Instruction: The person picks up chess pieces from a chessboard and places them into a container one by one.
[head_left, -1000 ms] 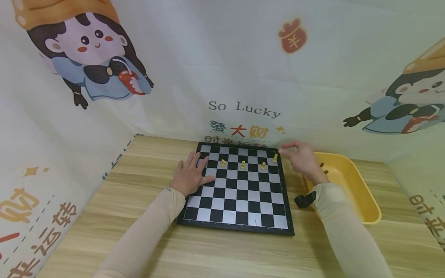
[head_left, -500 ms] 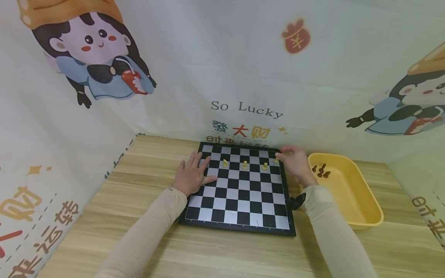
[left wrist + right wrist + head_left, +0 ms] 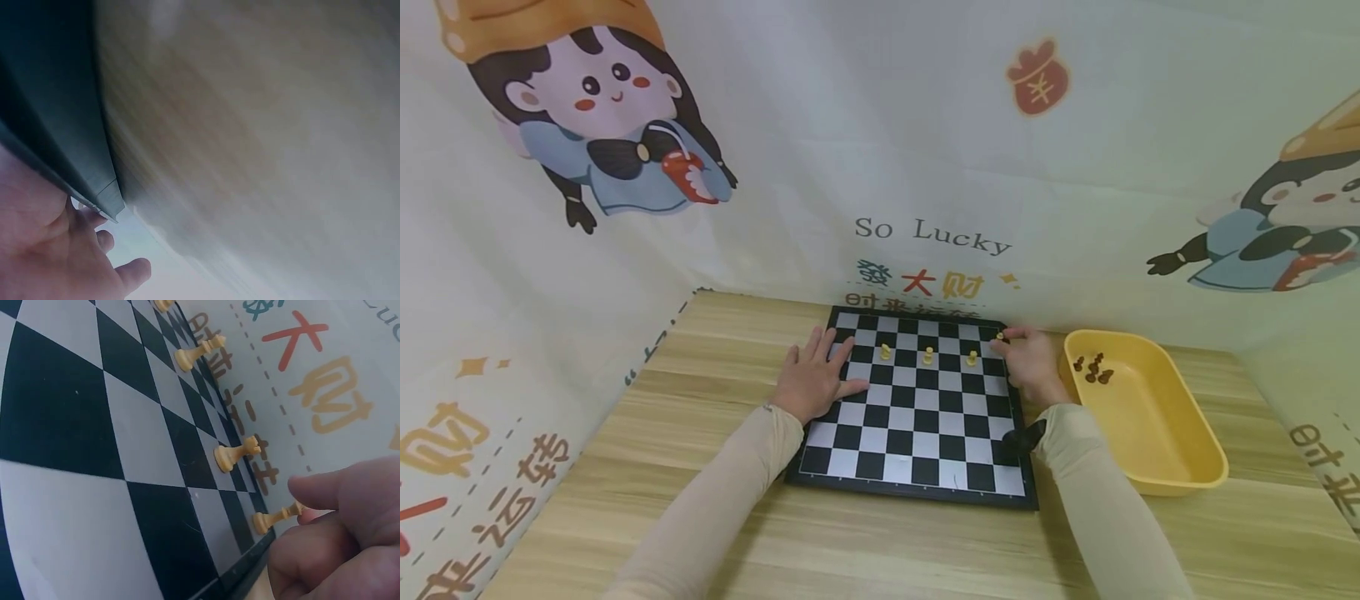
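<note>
A black-and-white chessboard (image 3: 902, 421) lies flat on the table. At its far right corner, my right hand (image 3: 1036, 362) pinches the top of a pale yellow chess piece (image 3: 267, 522) between thumb and finger; the fingertips hide its head, and its base is at the corner square. Beside it stands a pale yellow rook (image 3: 972, 358), with another upright pale piece (image 3: 928, 356) and a small pale piece (image 3: 885, 352) further left. My left hand (image 3: 811, 379) rests on the board's left edge, fingers spread; in the left wrist view its palm lies along the board's dark side.
A yellow bin (image 3: 1150, 433) stands right of the board, close to my right forearm, with several dark brown chess pieces (image 3: 1093, 367) at its far end. A printed cloth (image 3: 925, 125) hangs right behind the board's far edge. Wooden table surface (image 3: 880, 542) stretches in front.
My right hand has moved from beside the far right corner onto the chess piece there, and its fingers have closed on it. The brown pieces in the bin came into view. My left hand stays put.
</note>
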Tool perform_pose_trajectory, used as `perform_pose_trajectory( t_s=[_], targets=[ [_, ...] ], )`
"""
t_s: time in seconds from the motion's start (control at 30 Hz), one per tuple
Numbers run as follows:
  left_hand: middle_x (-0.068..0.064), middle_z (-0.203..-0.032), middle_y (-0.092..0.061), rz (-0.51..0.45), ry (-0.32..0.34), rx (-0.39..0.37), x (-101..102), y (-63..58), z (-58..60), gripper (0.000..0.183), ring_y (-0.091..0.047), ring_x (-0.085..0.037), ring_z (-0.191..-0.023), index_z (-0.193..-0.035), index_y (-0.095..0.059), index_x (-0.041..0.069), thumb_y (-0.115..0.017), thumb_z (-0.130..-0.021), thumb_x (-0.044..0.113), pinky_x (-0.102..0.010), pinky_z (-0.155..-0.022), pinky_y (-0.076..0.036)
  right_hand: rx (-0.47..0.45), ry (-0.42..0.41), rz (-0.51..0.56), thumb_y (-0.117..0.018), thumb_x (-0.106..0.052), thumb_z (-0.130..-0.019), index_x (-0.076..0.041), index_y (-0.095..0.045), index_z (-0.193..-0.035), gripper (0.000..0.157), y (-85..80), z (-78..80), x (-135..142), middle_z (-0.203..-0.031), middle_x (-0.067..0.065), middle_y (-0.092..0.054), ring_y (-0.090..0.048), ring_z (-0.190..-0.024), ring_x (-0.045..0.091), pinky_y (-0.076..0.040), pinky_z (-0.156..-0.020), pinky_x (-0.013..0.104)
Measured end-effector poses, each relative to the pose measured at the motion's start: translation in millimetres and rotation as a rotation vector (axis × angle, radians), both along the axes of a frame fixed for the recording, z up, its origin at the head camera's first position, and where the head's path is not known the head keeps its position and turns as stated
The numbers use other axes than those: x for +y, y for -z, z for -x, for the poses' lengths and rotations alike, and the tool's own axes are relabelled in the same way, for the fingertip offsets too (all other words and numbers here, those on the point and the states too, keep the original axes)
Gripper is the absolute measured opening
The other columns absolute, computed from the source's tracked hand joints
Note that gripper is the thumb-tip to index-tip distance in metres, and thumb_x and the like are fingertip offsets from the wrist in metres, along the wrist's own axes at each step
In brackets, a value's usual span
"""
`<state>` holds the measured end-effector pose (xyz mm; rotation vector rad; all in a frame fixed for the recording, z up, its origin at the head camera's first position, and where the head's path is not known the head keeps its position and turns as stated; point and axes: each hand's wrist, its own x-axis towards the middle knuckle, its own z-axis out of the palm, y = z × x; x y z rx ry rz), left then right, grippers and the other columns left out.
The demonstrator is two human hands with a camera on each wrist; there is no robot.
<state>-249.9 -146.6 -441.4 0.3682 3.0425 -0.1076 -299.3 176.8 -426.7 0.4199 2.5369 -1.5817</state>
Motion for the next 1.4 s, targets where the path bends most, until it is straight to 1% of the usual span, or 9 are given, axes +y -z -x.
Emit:
perform_pose_trajectory(
  t_s=[0.13, 0.37, 0.57, 0.83, 0.97, 1.1, 1.2, 1.4],
  targets=[
    [-0.017, -0.171, -0.019, 0.001, -0.002, 0.004, 0, 2.0, 1.0, 0.081, -0.014, -0.036, -0.16, -0.164, -0.025, 0.018, -0.032, -0.101, 0.069, -0.062, -0.123, -0.028, -0.018, 0.026, -0.023, -0.063, -0.023, -0.102, -0.007, -0.051, -0.141, 0.044, 5.3, 4.3, -2, -0.092, 0.005, -0.051, -0.039, -0.049, 0.012, -0.035, -0.046, 0.025],
    [-0.016, -0.171, -0.019, -0.011, -0.004, 0.005, 1, 2.1, 2.1, 0.082, -0.013, -0.036, -0.161, -0.164, -0.025, 0.019, -0.032, -0.1, 0.07, -0.062, -0.124, -0.027, -0.057, 0.045, -0.062, -0.063, -0.025, -0.102, -0.01, -0.05, -0.141, 0.044, 13.9, 8.6, -1, -0.088, 0.005, -0.049, -0.041, -0.049, 0.013, -0.037, -0.048, 0.026],
    [-0.016, -0.172, -0.015, 0.003, -0.009, -0.018, -1, 1.6, 4.2, 0.082, -0.01, -0.035, -0.161, -0.164, -0.022, 0.019, -0.031, -0.101, 0.07, -0.061, -0.125, -0.025, -0.061, 0.038, -0.061, -0.063, -0.026, -0.102, -0.011, -0.051, -0.141, 0.043, 13.6, 9.9, -3, -0.09, 0.005, -0.051, -0.041, -0.049, 0.013, -0.037, -0.047, 0.026],
    [-0.017, -0.172, -0.014, 0.003, -0.015, -0.024, -2, 0.5, 4.5, 0.081, -0.009, -0.036, -0.161, -0.165, -0.021, 0.019, -0.032, -0.101, 0.068, -0.061, -0.125, -0.025, -0.075, 0.037, -0.054, -0.063, -0.029, -0.102, -0.014, -0.055, -0.135, 0.037, 13.1, 12.2, -5, -0.082, 0.003, -0.048, -0.04, -0.047, 0.012, -0.035, -0.046, 0.027],
    [-0.017, -0.172, -0.015, 0.009, -0.014, -0.014, -3, 1.4, 4.7, 0.08, -0.01, -0.036, -0.161, -0.164, -0.022, 0.018, -0.032, -0.102, 0.068, -0.061, -0.125, -0.026, -0.062, 0.034, -0.035, -0.062, -0.029, -0.103, -0.014, -0.057, -0.132, 0.032, 14.0, 12.1, -5, -0.083, 0.003, -0.048, -0.041, -0.049, 0.013, -0.035, -0.047, 0.027],
    [-0.017, -0.171, -0.018, 0.021, -0.001, 0.004, -2, 1.1, 3.5, 0.081, -0.013, -0.036, -0.161, -0.164, -0.024, 0.018, -0.032, -0.101, 0.069, -0.061, -0.123, -0.028, -0.057, 0.04, -0.062, -0.06, -0.029, -0.104, -0.014, -0.058, -0.13, 0.03, 14.9, 11.3, -6, -0.084, 0.003, -0.049, -0.043, -0.05, 0.013, -0.036, -0.048, 0.027],
    [-0.017, -0.171, -0.019, 0.017, 0.003, 0.004, -1, 0.9, 2.0, 0.081, -0.014, -0.036, -0.16, -0.164, -0.025, 0.018, -0.032, -0.101, 0.069, -0.062, -0.123, -0.028, -0.056, 0.045, -0.081, -0.06, -0.028, -0.104, -0.014, -0.058, -0.128, 0.028, 14.5, 9.2, -6, -0.086, 0.003, -0.05, -0.043, -0.05, 0.013, -0.036, -0.048, 0.027],
    [-0.017, -0.171, -0.02, 0.007, 0.001, -0.004, 0, 2.3, 2.3, 0.08, -0.014, -0.036, -0.16, -0.163, -0.026, 0.017, -0.032, -0.102, 0.068, -0.062, -0.123, -0.028, -0.04, 0.035, -0.078, -0.059, -0.026, -0.105, -0.012, -0.059, -0.127, 0.026, 14.3, 6.0, -5, -0.093, 0.004, -0.051, -0.042, -0.05, 0.013, -0.036, -0.048, 0.027]
  ],
)
